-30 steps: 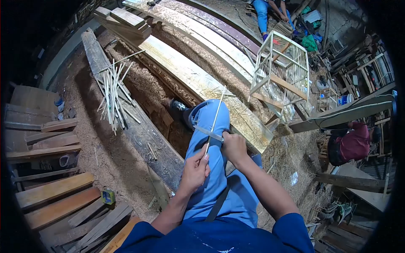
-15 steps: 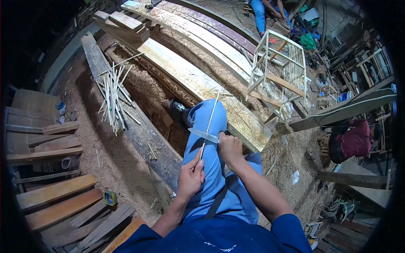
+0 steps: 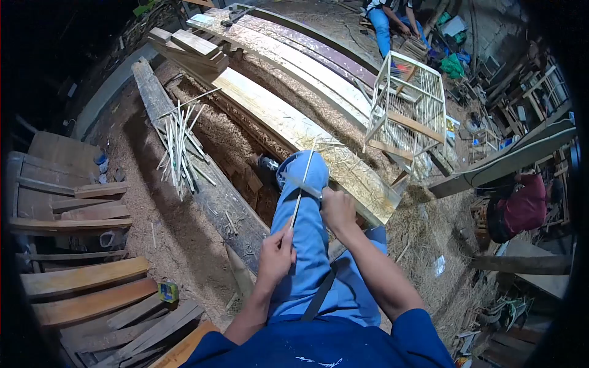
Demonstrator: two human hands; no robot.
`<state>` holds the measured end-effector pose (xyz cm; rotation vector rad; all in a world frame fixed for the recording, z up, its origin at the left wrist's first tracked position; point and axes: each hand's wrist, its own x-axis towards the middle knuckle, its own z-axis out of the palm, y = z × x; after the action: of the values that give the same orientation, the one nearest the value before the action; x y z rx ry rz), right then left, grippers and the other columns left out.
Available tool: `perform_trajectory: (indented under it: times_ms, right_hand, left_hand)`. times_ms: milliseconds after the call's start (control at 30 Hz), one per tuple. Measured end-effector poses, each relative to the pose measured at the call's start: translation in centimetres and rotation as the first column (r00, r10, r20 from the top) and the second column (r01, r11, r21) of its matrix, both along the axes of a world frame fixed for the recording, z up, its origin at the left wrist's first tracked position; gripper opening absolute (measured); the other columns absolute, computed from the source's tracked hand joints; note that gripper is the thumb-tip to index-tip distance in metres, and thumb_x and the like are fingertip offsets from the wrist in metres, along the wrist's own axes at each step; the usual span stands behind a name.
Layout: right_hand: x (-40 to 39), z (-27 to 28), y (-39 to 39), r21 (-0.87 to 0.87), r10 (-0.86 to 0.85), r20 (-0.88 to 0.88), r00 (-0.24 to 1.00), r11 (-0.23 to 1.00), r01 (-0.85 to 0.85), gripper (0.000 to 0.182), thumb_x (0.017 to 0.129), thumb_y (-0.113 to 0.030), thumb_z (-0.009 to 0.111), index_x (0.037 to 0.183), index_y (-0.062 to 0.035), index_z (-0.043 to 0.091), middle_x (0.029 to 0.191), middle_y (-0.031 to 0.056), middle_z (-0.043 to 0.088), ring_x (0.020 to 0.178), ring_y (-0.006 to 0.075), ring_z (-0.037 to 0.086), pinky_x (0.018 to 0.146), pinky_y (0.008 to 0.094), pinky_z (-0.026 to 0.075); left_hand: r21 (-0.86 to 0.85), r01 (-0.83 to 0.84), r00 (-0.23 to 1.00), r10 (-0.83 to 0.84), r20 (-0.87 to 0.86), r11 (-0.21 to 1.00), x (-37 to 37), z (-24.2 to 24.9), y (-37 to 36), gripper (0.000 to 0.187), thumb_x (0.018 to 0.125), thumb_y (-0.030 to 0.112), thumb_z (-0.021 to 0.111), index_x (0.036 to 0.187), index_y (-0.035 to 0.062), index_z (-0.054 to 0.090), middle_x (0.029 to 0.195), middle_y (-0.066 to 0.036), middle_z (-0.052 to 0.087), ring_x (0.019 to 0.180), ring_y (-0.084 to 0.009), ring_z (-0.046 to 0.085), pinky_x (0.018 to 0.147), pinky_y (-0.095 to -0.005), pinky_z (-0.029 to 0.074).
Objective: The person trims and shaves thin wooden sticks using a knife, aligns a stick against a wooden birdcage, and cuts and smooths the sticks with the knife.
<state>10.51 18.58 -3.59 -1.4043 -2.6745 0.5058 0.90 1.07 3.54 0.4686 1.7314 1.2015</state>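
My left hand (image 3: 276, 254) pinches the lower end of a thin pale stick (image 3: 297, 205), which runs up over my blue-trousered knee. In my right hand (image 3: 337, 211) is the handle of a knife. The knife's blade (image 3: 300, 185) points left and lies across the stick above my left hand. A loose pile of similar sticks (image 3: 179, 144) rests on a grey weathered plank (image 3: 227, 199) to the left of my leg.
A pale wooden board (image 3: 276, 113) with shavings runs beside my knee. Behind it stands a slatted wooden cage (image 3: 408, 113). Wood pieces (image 3: 92, 276) and a yellow-green tape measure (image 3: 167, 292) lie at the left. One person (image 3: 381, 30) sits at the back, another (image 3: 521, 208) at the right.
The blade has moved slightly up the stick, away from my left hand. The surroundings have shifted a little right and down in view. Both hands keep their grip.
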Motion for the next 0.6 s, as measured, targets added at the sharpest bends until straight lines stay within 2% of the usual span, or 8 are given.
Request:
perform_trajectory:
  times_ms: [67, 133, 200, 267, 433, 533, 600]
  right_hand:
    - [-0.2, 0.5, -0.7, 0.045, 0.119, -0.024, 0.993, 0.992, -0.118, 0.01, 0.083, -0.007, 0.056, 0.087, -0.0022, 0.064, 0.079, 0.0235, 0.068, 0.075, 0.0406, 0.07, 0.067, 0.052, 0.056]
    - [-0.5, 0.6, -1.2, 0.044, 0.155, -0.008, 0.988, 0.987, -0.155, 0.011, 0.085, -0.008, 0.053, 0.086, -0.0027, 0.063, 0.078, 0.0228, 0.068, 0.075, 0.0396, 0.07, 0.066, 0.051, 0.056]
    - [-0.5, 0.4, -1.7, 0.016, 0.208, -0.08, 0.975, 0.978, -0.208, 0.009, 0.082, -0.009, 0.055, 0.085, -0.003, 0.061, 0.073, 0.0241, 0.066, 0.072, 0.0425, 0.068, 0.064, 0.0534, 0.053]
    - [-0.7, 0.1, -1.9, -0.002, 0.208, -0.079, 0.975, 0.978, -0.209, 0.007, 0.082, -0.008, 0.055, 0.083, -0.0031, 0.06, 0.073, 0.0237, 0.066, 0.072, 0.0422, 0.068, 0.064, 0.0532, 0.053]
    - [-2.3, -0.8, -2.5, 0.026, 0.196, -0.111, 0.974, 0.981, -0.194, 0.006, 0.083, -0.008, 0.056, 0.085, -0.0037, 0.06, 0.073, 0.0224, 0.066, 0.071, 0.042, 0.067, 0.064, 0.0526, 0.053]
    - [-3.3, -1.4, -2.8, 0.021, 0.197, -0.127, 0.972, 0.98, -0.196, 0.006, 0.083, -0.008, 0.055, 0.083, -0.004, 0.06, 0.072, 0.0226, 0.065, 0.071, 0.0423, 0.067, 0.064, 0.0534, 0.053]
    - [-3.8, -1.6, -2.4, 0.045, 0.106, -0.054, 0.993, 0.994, -0.104, 0.012, 0.086, -0.008, 0.053, 0.082, -0.0042, 0.064, 0.077, 0.0215, 0.068, 0.076, 0.0401, 0.071, 0.066, 0.0519, 0.056]
  left_hand:
    - [0.024, 0.01, 0.999, -0.009, -0.031, 1.0, -0.7, -1.3, 1.2, 0.037, 0.104, 0.019, 0.052, 0.137, 0.0041, 0.057, 0.06, 0.004, 0.049, 0.049, -0.0039, 0.044, 0.046, -0.0223, 0.036]
    - [0.087, -0.066, 0.997, 0.062, 0.047, 0.994, -1.1, -2.3, 2.3, 0.038, 0.103, 0.023, 0.054, 0.136, 0.0044, 0.058, 0.054, 0.003, 0.048, 0.04, -0.004, 0.036, 0.037, -0.0231, 0.029]
    - [0.081, -0.101, 0.995, 0.099, 0.023, 0.992, -1.2, -2.9, 2.8, 0.037, 0.103, 0.023, 0.054, 0.134, 0.0026, 0.058, 0.054, 0.003, 0.048, 0.039, -0.0042, 0.037, 0.036, -0.0229, 0.028]
    - [0.065, -0.076, 0.997, 0.075, 0.019, 0.995, -1.7, -3.2, 2.3, 0.037, 0.103, 0.022, 0.055, 0.134, 0.0014, 0.059, 0.055, 0.003, 0.049, 0.04, -0.0041, 0.037, 0.037, -0.0229, 0.028]
    - [0.104, -0.174, 0.985, 0.172, 0.03, 0.979, -1.7, -3.3, 0.9, 0.035, 0.103, 0.019, 0.053, 0.134, 0.0023, 0.059, 0.056, 0.005, 0.046, 0.044, -0.0029, 0.037, 0.039, -0.022, 0.028]
    - [0.126, -0.176, 0.984, 0.174, 0.032, 0.976, -1.6, -2.2, -0.4, 0.035, 0.104, 0.017, 0.053, 0.136, 0.0036, 0.058, 0.057, 0.006, 0.045, 0.045, -0.0022, 0.038, 0.04, -0.0214, 0.029]
    - [0.111, -0.165, 0.986, 0.167, -0.009, 0.98, -1.1, -2.0, -1.5, 0.036, 0.103, 0.016, 0.053, 0.137, 0.0049, 0.057, 0.058, 0.006, 0.045, 0.046, -0.0021, 0.038, 0.041, -0.0209, 0.029]
